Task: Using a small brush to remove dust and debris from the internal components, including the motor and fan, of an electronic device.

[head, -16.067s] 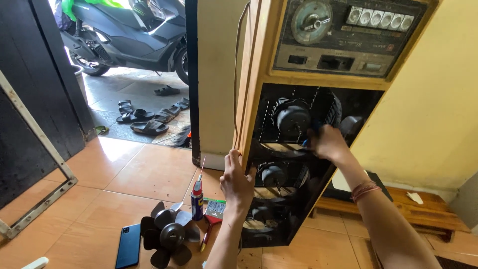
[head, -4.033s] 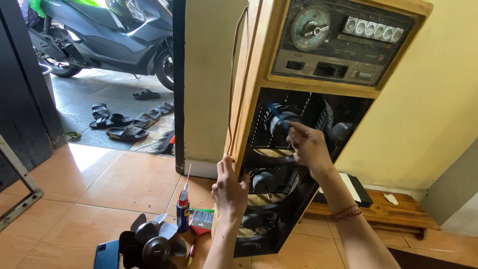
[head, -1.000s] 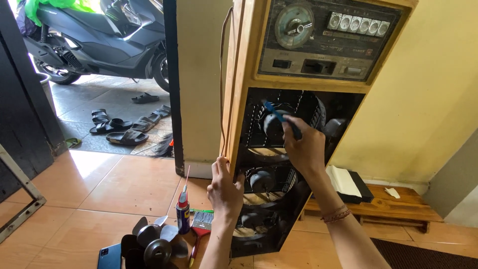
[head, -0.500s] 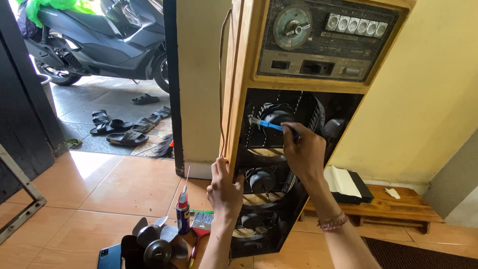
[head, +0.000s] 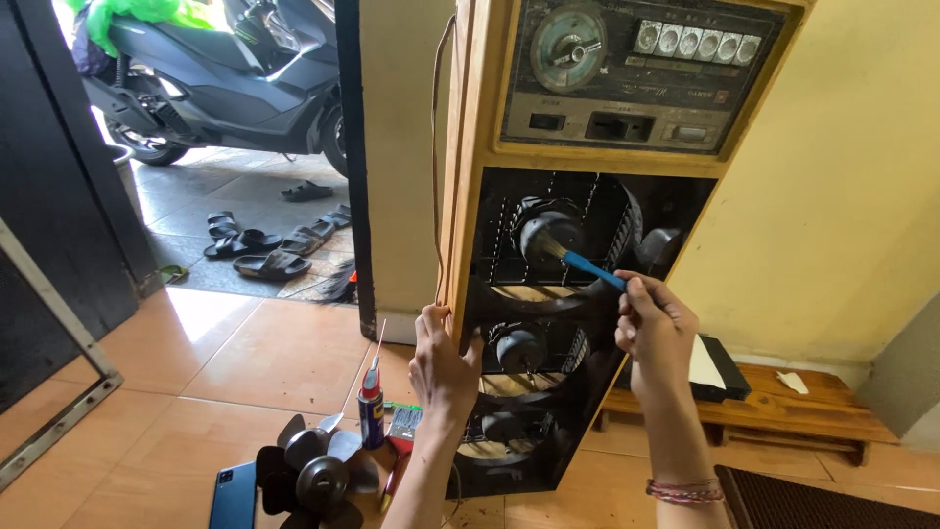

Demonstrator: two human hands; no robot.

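My right hand (head: 654, 328) has drawn back and down from the top motor (head: 551, 232) since half a second ago; then the brush (head: 586, 266) lay nearly level at the left of the opening, now it slants up-left from my clenched fingers, its bristles touching the motor's round front; my left hand (head: 441, 364) has not moved, still gripping the wooden edge of the cabinet (head: 477, 147) just below the open bay; the view has barely shifted; the cabinet stands upright on the tiles, with a dial and a row of buttons above, and two more motors below, the middle one (head: 519, 349) between my hands; on the floor by my left wrist stand a spray can (head: 370, 411) with a thin straw, a loose fan blade (head: 319, 475) and a phone (head: 234, 496) lying flat; behind the cabinet's right side a low wooden bench (head: 783, 407) carries a dark box; through the doorway a scooter (head: 211, 83) and sandals (head: 264, 250); my right forearm hides part of the cabinet's lower right corner.
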